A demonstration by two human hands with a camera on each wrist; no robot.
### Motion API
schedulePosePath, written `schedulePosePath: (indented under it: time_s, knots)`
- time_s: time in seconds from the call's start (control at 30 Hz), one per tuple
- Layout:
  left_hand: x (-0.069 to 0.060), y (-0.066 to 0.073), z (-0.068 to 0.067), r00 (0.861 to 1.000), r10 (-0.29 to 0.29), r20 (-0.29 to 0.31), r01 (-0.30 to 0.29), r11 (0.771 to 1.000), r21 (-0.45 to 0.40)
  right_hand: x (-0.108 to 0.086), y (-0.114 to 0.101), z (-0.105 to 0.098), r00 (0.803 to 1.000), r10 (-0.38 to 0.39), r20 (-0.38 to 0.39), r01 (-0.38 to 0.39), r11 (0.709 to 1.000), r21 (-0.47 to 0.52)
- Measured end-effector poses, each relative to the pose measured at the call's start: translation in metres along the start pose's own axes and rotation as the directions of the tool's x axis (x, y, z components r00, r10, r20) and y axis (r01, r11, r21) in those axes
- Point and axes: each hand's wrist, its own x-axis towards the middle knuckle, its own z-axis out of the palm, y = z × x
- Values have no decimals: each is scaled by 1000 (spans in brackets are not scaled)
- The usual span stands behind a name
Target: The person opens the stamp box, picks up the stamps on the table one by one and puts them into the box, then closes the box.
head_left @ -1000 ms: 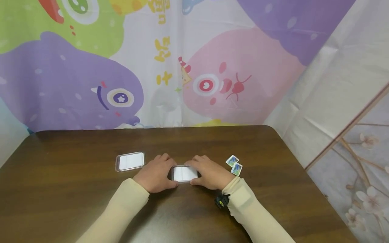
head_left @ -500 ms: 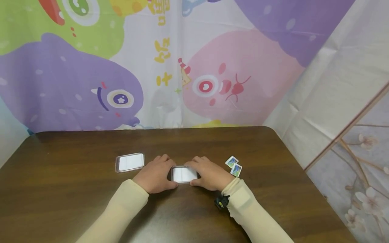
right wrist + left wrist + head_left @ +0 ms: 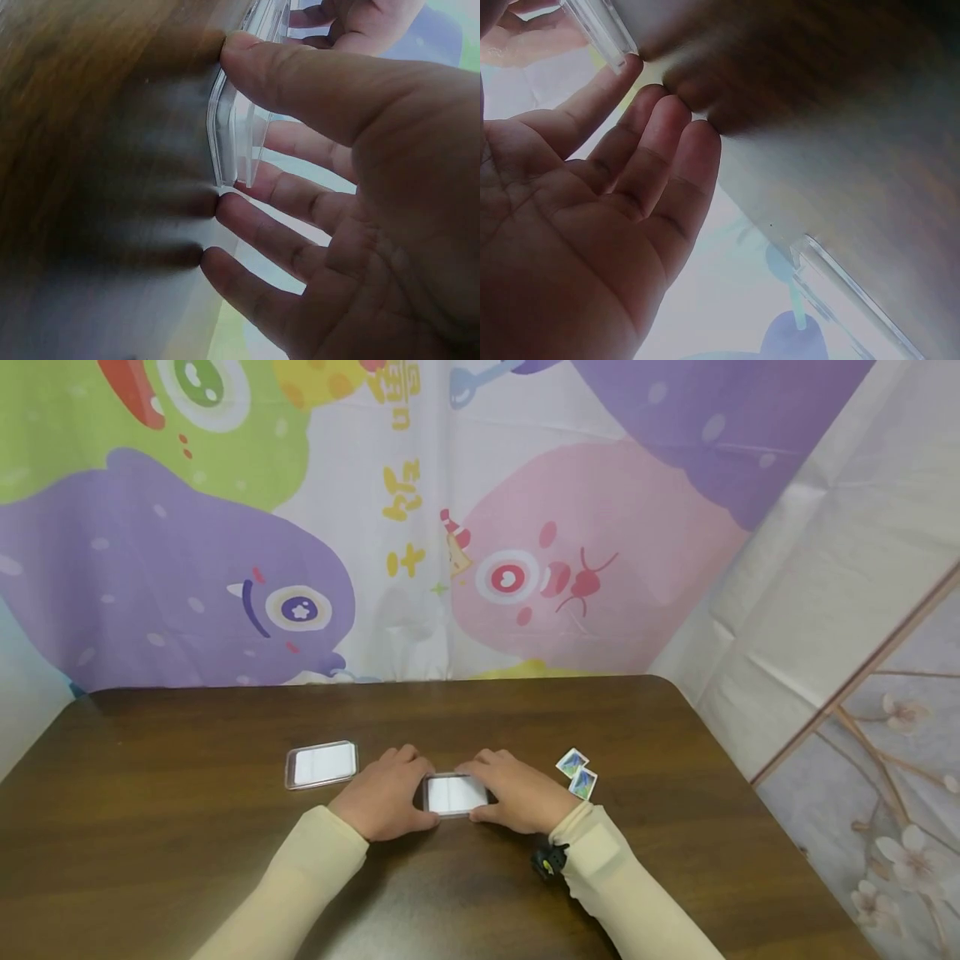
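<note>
A clear case with a white insert (image 3: 457,795) lies flat on the table between both hands. At its left end the left hand (image 3: 384,793) grips it, thumb at the near corner and index finger at the far one. The right hand (image 3: 521,792) grips the right end the same way. In the left wrist view, the index fingertip of the left hand (image 3: 592,202) touches the case (image 3: 604,34), the other fingertips resting on the table. The right wrist view shows the right hand (image 3: 337,172) with its thumb against the case edge (image 3: 238,135).
Left of the hands lies a second clear case with a white insert (image 3: 322,764). Two small picture cards (image 3: 573,762) overlap on the table beyond the right wrist. A cartoon-printed cloth (image 3: 405,610) hangs behind the far table edge (image 3: 510,685).
</note>
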Motion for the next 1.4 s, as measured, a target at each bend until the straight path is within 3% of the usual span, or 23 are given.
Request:
schedulePosePath:
  time_s: [0.47,0.73,1.07,1.4]
  knots:
    - [2,-1,-1,1000,14,-12,-14,1000,20,-4,2,-10,1000,27,-16,-27,1000,2]
    - [1,-2,-2,1000,14,-19,-13,1000,4,-6,5,-18,996,31,-80,-33,999,-15]
    - [-2,-1,-2,1000,-20,-4,20,1000,-20,-7,11,-22,976,148,-157,-146,989,24]
    - [0,-1,1,1000,-24,-2,24,1000,-2,-8,14,-20,972,150,-182,-145,989,40]
